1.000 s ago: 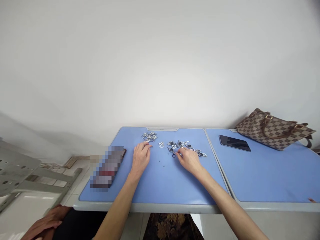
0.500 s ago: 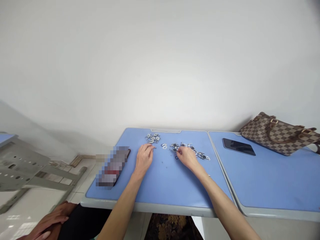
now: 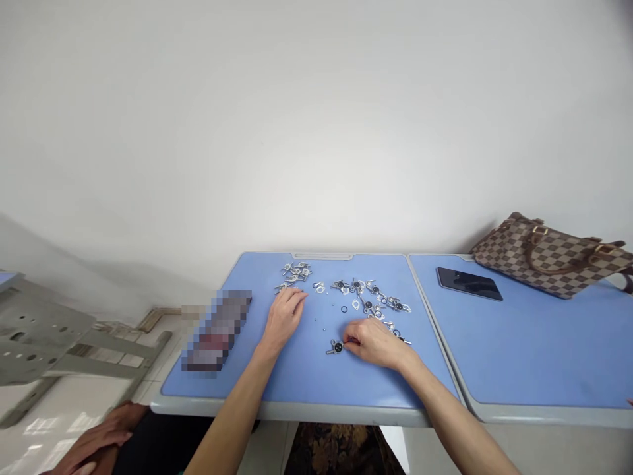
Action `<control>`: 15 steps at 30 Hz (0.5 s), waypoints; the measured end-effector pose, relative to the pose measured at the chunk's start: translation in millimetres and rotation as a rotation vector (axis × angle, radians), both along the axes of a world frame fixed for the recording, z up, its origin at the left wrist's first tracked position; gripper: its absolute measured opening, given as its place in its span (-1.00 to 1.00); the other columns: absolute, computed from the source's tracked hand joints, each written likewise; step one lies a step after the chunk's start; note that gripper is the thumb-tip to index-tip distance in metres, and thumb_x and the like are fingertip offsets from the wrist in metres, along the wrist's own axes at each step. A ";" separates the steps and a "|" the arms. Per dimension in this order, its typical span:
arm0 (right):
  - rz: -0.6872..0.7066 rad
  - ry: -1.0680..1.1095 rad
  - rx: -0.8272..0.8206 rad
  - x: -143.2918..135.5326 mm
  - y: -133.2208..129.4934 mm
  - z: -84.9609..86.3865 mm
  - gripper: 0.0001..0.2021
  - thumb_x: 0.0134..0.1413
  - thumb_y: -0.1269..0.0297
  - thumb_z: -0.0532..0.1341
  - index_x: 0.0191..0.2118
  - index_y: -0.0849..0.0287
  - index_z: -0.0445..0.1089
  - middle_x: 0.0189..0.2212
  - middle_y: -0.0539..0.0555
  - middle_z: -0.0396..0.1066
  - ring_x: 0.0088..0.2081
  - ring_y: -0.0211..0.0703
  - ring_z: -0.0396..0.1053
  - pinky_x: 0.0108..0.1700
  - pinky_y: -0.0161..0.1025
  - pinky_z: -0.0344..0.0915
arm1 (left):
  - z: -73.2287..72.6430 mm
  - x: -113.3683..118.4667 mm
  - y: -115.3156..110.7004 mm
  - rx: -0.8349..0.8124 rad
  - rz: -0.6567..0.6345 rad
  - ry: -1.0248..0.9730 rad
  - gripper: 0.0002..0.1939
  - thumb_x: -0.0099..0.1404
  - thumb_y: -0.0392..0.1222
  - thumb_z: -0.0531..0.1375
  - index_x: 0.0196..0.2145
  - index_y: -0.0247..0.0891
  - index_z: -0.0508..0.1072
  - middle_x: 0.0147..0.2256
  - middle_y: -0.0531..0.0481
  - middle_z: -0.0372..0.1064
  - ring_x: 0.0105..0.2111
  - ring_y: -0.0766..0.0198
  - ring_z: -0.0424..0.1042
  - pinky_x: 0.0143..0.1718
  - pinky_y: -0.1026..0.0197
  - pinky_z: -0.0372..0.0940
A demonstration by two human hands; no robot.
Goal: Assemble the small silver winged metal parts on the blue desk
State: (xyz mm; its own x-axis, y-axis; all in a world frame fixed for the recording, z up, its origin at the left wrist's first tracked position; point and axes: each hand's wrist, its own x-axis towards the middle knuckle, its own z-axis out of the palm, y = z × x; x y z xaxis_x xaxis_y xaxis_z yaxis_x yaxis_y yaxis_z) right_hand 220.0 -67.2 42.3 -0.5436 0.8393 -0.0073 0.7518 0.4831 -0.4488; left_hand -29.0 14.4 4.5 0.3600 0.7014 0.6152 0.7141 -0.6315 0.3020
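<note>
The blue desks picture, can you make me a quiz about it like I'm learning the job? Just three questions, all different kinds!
1. True or false: the black phone and the checkered bag are on the same desk.

2. What is at the fingertips of the right hand?
A) a bag handle
B) a metal part with a black round middle
C) a chair

3. Fill in the missing word: the pile of silvery parts near the wall is closer to the ____ hand.

Key: 1. true; 2. B; 3. left
</note>
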 end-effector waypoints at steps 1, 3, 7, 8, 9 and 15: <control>0.002 0.010 -0.008 1.3 0.8 -0.9 -0.93 0.17 0.33 0.25 -0.33 0.12 0.48 -0.41 -0.01 0.51 -0.43 -0.24 0.37 -0.37 -0.32 0.05 | -0.4 0.3 -0.1 -0.004 -0.005 0.007 -0.80 0.38 -0.30 0.06 -0.19 -0.17 0.48 -0.20 -0.08 0.45 -0.16 0.14 0.44 -0.09 0.07 0.37; -0.009 0.033 -0.011 5.5 2.5 -2.8 -0.90 0.18 0.24 0.27 -0.33 0.11 0.48 -0.41 -0.02 0.50 -0.43 -0.24 0.37 -0.37 -0.32 0.08 | -1.1 0.9 0.0 -0.014 -0.013 0.019 -0.80 0.39 -0.28 0.06 -0.19 -0.17 0.48 -0.21 -0.08 0.45 -0.17 0.15 0.44 -0.10 0.08 0.37; -0.148 0.066 0.129 18.6 7.0 -7.7 -0.81 0.29 0.24 0.17 -0.31 0.14 0.48 -0.37 0.03 0.50 -0.38 -0.21 0.40 -0.34 -0.30 0.12 | -1.5 3.4 0.6 -0.038 -0.030 0.035 -0.80 0.40 -0.26 0.04 -0.20 -0.18 0.48 -0.24 -0.07 0.44 -0.20 0.16 0.44 -0.13 0.10 0.37; -0.197 0.070 0.174 22.1 8.4 -9.0 -0.79 0.31 0.26 0.14 -0.31 0.15 0.47 -0.36 0.04 0.50 -0.38 -0.20 0.40 -0.35 -0.29 0.12 | -1.4 4.7 0.7 -0.043 -0.034 0.041 -0.80 0.41 -0.25 0.04 -0.20 -0.18 0.47 -0.24 -0.07 0.44 -0.20 0.17 0.44 -0.13 0.10 0.36; -0.244 0.076 0.212 25.3 9.8 -10.3 -0.77 0.32 0.27 0.11 -0.32 0.16 0.47 -0.36 0.06 0.50 -0.38 -0.20 0.40 -0.35 -0.29 0.12 | -1.1 6.3 0.7 -0.048 -0.035 0.047 -0.80 0.41 -0.25 0.04 -0.20 -0.18 0.47 -0.25 -0.07 0.44 -0.20 0.17 0.44 -0.13 0.11 0.36; -0.371 0.129 0.341 33.0 13.8 -17.1 -0.66 0.38 0.20 0.02 -0.34 0.16 0.46 -0.42 0.08 0.45 -0.41 -0.20 0.38 -0.38 -0.30 0.11 | 3.2 26.9 10.3 -0.059 0.015 0.102 -0.78 0.40 -0.26 0.05 -0.12 -0.15 0.48 -0.18 -0.10 0.45 -0.14 0.10 0.41 -0.09 0.05 0.28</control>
State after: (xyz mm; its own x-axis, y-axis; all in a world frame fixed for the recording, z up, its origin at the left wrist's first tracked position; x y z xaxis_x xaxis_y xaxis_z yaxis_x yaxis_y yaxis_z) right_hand 253.0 -53.3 25.2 -0.1875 0.9187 0.3476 0.8491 0.3295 -0.4128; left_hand -2.1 24.7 7.6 0.4075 0.7413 0.5334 0.7525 -0.6034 0.2637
